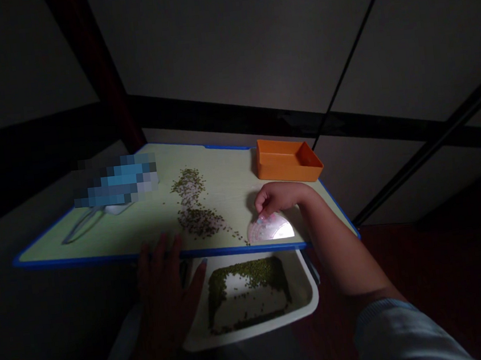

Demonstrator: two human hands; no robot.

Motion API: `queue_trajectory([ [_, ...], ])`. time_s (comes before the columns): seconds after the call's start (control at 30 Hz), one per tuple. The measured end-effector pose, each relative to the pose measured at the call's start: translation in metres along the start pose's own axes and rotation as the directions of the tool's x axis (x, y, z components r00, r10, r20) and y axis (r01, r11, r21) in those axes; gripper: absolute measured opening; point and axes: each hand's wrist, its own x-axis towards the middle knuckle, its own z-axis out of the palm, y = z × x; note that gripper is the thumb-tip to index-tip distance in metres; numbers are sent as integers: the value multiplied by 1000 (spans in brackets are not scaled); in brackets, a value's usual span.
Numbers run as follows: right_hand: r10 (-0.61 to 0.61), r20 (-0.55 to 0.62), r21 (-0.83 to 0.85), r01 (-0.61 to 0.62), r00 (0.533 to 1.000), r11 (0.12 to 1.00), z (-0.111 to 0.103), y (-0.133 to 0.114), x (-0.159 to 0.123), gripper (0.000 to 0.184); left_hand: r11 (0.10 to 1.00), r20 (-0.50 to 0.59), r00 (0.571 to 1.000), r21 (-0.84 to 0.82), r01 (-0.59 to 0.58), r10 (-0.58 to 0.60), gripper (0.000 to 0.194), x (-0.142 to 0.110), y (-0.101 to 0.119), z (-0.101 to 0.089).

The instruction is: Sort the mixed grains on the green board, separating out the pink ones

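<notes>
My right hand (282, 196) pinches the curved upper edge of a clear protractor (270, 228), which lies on the tabletop near its front edge and glints on the right side. Just left of it, small beans (202, 222), dark green and paler ones, are strewn in a loose patch running back across the board. My left hand (165, 285) is at the front edge, fingers spread, thumb near the rim of a white basin (311, 293). Inside this basin, below the table edge, are many green beans (261, 270) around a bare patch of its bottom.
An orange open box (283, 158) stands at the back right of the pale, blue-edged tabletop (232, 186). Toward the left lies a pixelated blue and white object (123, 184) with a strap or cord. A dark panelled wall rises behind, and the surroundings are dim.
</notes>
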Motion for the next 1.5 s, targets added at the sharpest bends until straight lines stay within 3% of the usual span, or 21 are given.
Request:
queue_trajectory([
  [0.37, -55, 55, 30, 53, 997, 998, 2, 1, 3, 19, 999, -19, 999, 36, -32, 33, 63, -1, -4, 2],
  [0.7, -83, 30, 37, 82, 996, 996, 4, 2, 3, 21, 999, -14, 1000, 34, -19, 19, 64, -2, -4, 4],
  [1.1, 13, 41, 30, -14, 999, 999, 0, 0, 0, 16, 1000, -12, 1000, 23, -17, 17, 63, -1, -4, 3],
  [1.3, 39, -40, 6, -39, 998, 999, -2, 5, -1, 15, 999, -5, 999, 34, -32, 32, 64, 0, -3, 2],
  [1.5, 30, -5, 23, -30, 1000, 999, 2, -1, 2, 14, 999, -8, 1000, 38, -10, 10, 63, -2, -1, 2],
])
